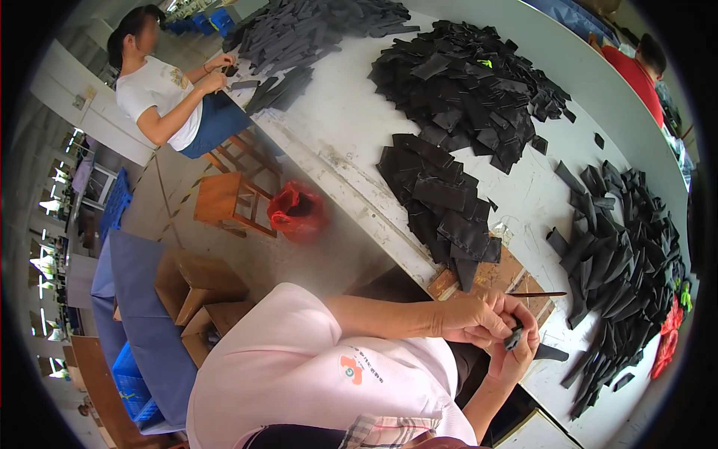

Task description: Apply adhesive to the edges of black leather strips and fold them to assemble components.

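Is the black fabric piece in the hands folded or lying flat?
Cannot tell for sure. The black fabric piece is pinched between the left hand and right hand, off the table; fingers hide most of it.

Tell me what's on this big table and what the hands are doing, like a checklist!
Surface: long pale table, scuffed, with a worn wooden patch near the hands.
Job's things: small dark fabric piece held between both hands.
Clutter: black fabric piles, a thin brown stick.
Grippers: left hand and right hand both pinch the piece with their fingers.
Cables: nothing seen.
Surroundings: another person seated at the far end, wooden stool, red bag, cardboard boxes.
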{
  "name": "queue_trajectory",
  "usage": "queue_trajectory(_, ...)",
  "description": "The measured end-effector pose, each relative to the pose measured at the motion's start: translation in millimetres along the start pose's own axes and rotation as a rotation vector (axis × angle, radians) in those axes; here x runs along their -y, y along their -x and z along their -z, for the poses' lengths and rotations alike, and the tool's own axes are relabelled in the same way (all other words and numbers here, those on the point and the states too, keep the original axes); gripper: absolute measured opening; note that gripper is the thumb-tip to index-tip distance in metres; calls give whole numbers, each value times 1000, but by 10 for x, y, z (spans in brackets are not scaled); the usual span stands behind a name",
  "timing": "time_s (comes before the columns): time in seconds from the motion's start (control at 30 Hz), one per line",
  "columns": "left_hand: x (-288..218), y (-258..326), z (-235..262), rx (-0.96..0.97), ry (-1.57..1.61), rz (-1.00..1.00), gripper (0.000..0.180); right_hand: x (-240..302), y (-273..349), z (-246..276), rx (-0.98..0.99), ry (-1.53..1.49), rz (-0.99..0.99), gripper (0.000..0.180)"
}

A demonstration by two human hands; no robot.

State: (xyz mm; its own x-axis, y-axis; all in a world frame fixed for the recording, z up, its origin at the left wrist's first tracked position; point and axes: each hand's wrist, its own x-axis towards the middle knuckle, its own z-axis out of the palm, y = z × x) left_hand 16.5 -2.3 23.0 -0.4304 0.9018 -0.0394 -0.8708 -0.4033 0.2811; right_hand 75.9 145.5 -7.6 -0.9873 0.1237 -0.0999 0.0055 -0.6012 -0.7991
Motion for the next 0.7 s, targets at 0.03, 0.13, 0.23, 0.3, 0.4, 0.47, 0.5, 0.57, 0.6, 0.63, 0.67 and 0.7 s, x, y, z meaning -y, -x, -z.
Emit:
queue_trajectory(0.03,-14,35,-27,78,208,84,29,8,12,-19,2,-2,-2,24)
queue_trajectory(0.13,-37,-18,-221,12,-665,-261,28,92,50,-144,-39,-94,3,18)
queue_trajectory(0.23,78,-118,-190,-413,-1259,-623,24,71,-27,-98,-44,67,228,18)
queue_trajectory(0.3,112,-176,-191,-475,-1286,-692,15,134,-24,-177,-98,210,272,14)
queue_trajectory(0.4,89,-242,-217,-554,-1474,-937,14,160,-39,-205,-183,608,556,14)
queue_trajectory(0.47,110,-232,-129,-541,-1125,-590,11,235,-38,-325,-179,682,452,15)
queue_trajectory(0.5,104,-224,-107,-530,-1040,-584,10,265,-46,-363,-149,668,387,16)
queue_trajectory(0.57,-28,-174,-184,-472,-652,-311,9,300,-73,-370,-152,501,277,17)
queue_trajectory(0.6,-78,-160,-195,-359,-400,-247,11,356,-68,-429,-129,411,228,18)
queue_trajectory(0.63,-110,-154,-198,-259,-147,-186,13,429,-75,-489,-94,316,184,20)
queue_trajectory(0.67,-135,-153,-226,-130,-29,-117,14,490,-91,-527,-85,279,159,21)
queue_trajectory(0.7,-174,-151,-284,-7,92,-51,15,564,-101,-552,-74,241,134,22)
